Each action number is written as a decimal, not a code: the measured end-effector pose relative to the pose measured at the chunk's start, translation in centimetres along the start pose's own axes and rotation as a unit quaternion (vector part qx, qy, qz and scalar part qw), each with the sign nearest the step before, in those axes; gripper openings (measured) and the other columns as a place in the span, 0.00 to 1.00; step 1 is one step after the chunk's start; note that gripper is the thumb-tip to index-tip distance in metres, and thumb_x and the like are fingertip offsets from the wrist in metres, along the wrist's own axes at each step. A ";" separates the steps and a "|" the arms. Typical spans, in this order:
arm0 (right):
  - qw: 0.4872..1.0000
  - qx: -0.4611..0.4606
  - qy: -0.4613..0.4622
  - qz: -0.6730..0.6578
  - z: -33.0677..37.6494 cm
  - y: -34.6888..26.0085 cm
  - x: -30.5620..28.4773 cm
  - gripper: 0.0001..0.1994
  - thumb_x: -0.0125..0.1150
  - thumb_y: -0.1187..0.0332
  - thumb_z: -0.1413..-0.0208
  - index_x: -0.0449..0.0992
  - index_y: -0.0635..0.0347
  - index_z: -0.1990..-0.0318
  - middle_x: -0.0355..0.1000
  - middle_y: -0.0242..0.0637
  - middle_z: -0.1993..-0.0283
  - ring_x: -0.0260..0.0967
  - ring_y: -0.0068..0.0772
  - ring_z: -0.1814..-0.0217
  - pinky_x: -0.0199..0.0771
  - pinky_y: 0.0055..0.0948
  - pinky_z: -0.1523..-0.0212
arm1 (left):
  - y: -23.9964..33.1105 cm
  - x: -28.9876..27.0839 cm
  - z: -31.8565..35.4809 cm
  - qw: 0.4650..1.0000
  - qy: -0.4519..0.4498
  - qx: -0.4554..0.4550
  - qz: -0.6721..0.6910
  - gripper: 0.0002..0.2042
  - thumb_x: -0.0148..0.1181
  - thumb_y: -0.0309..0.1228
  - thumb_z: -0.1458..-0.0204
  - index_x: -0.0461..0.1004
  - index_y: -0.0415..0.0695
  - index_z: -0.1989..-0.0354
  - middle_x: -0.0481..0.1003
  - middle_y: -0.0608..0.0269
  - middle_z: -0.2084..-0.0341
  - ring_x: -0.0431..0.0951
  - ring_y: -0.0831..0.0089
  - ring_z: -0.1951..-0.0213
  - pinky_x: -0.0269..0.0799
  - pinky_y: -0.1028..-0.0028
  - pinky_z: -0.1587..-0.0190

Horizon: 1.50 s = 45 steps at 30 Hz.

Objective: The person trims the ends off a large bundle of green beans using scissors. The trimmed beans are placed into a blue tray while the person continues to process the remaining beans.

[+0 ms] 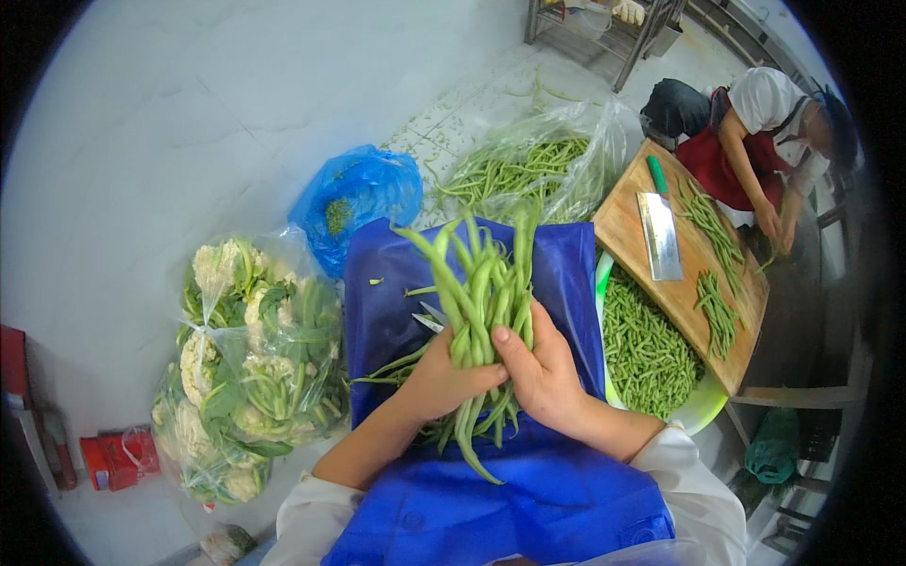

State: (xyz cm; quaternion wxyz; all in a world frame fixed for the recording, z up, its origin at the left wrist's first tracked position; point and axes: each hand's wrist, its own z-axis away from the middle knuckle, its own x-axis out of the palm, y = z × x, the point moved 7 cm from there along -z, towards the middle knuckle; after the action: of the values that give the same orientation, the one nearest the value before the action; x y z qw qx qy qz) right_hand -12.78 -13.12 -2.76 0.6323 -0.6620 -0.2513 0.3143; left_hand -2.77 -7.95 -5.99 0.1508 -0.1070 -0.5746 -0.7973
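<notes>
1. The left grip [451, 377] and the right grip [549, 373] are formed by bare hands; a short nail can be noted on the right thumb [510, 349].
2. The left forearm [373, 443] and right forearm [609, 424] are seen bare up to the cuffs.
3. The left sleeve [310, 514] and right sleeve [694, 491] are made of white, loosely creased fabric.
4. The front is covered by a bright blue apron [491, 505] with smooth, slightly glossy material.
5. A faint round mark [413, 520] is borne by the apron's left side.
</notes>
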 end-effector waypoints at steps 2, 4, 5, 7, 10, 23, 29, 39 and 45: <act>0.998 -0.024 0.029 0.047 0.2 -0.3 -0.1 0.25 0.43 0.68 0.34 0.49 0.71 0.34 0.61 0.44 0.38 0.59 0.31 0.38 0.58 0.31 0.38 | 0.4 -0.4 0.9 1.000 0.012 0.016 0.009 0.33 0.67 0.25 0.56 0.61 0.38 0.39 0.70 0.62 0.49 0.71 0.74 0.48 0.66 0.71 0.45; 1.000 -0.011 0.013 0.004 0.8 -0.6 0.1 0.25 0.41 0.67 0.33 0.49 0.72 0.34 0.59 0.45 0.37 0.57 0.32 0.36 0.55 0.30 0.36 | 0.2 -0.6 1.2 0.999 0.010 -0.010 0.033 0.35 0.67 0.24 0.57 0.60 0.38 0.38 0.70 0.62 0.48 0.70 0.73 0.47 0.65 0.71 0.44; 1.000 -0.009 0.003 0.000 1.2 0.0 0.1 0.25 0.40 0.66 0.33 0.48 0.72 0.34 0.58 0.46 0.36 0.55 0.32 0.35 0.53 0.30 0.35 | -0.2 -0.5 1.4 0.998 0.005 -0.026 0.048 0.35 0.68 0.23 0.57 0.59 0.38 0.38 0.69 0.62 0.48 0.69 0.73 0.46 0.65 0.71 0.44; 1.000 -0.013 -0.020 -0.011 1.7 1.1 0.2 0.25 0.37 0.65 0.32 0.48 0.73 0.33 0.56 0.47 0.34 0.52 0.34 0.32 0.49 0.30 0.33 | 0.0 -0.2 1.2 0.996 -0.020 -0.009 0.087 0.37 0.68 0.21 0.59 0.58 0.39 0.37 0.69 0.62 0.47 0.68 0.73 0.45 0.63 0.71 0.42; 0.999 0.003 -0.032 -0.026 2.1 2.5 0.4 0.26 0.36 0.63 0.31 0.48 0.73 0.33 0.55 0.47 0.34 0.52 0.34 0.32 0.49 0.31 0.33 | -0.4 0.0 1.3 0.994 -0.025 -0.035 0.101 0.39 0.68 0.19 0.60 0.58 0.41 0.36 0.70 0.62 0.46 0.69 0.73 0.45 0.62 0.71 0.41; 0.999 0.004 0.018 0.050 2.5 2.7 0.4 0.14 0.41 0.68 0.32 0.63 0.68 0.47 0.70 0.40 0.51 0.66 0.26 0.50 0.65 0.25 0.47 | 0.1 -1.2 1.7 0.991 0.090 0.042 0.093 0.25 0.65 0.20 0.56 0.67 0.38 0.46 0.75 0.58 0.55 0.75 0.72 0.53 0.71 0.70 0.48; 0.982 -0.001 0.150 -0.116 1.1 1.0 0.0 0.11 0.41 0.69 0.33 0.61 0.64 0.48 0.67 0.37 0.52 0.63 0.21 0.54 0.65 0.23 0.51 | -0.1 -0.5 1.5 0.996 0.048 0.027 0.063 0.26 0.68 0.21 0.57 0.68 0.39 0.47 0.76 0.63 0.58 0.76 0.74 0.56 0.71 0.72 0.51; 0.959 -0.043 0.223 -0.172 -1.6 1.3 -0.8 0.15 0.45 0.74 0.36 0.56 0.62 0.44 0.66 0.38 0.53 0.64 0.23 0.56 0.67 0.23 0.53 | -0.3 -0.9 2.0 0.995 0.080 0.023 0.052 0.24 0.65 0.20 0.55 0.68 0.39 0.47 0.74 0.64 0.56 0.74 0.75 0.54 0.70 0.73 0.50; 0.977 -0.049 0.206 0.005 -1.1 1.7 0.3 0.25 0.46 0.80 0.42 0.53 0.66 0.36 0.62 0.41 0.43 0.61 0.27 0.44 0.63 0.27 0.43 | -0.3 -1.1 1.3 0.991 0.110 0.039 0.071 0.26 0.65 0.21 0.56 0.67 0.39 0.45 0.73 0.63 0.54 0.73 0.74 0.53 0.70 0.72 0.50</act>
State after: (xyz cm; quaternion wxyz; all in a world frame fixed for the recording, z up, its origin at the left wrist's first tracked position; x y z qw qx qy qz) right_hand -11.82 -13.76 -4.49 0.6359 -0.7438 -0.1272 0.1623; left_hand -1.87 -6.52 -6.18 0.2735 -0.0538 -0.5761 -0.7684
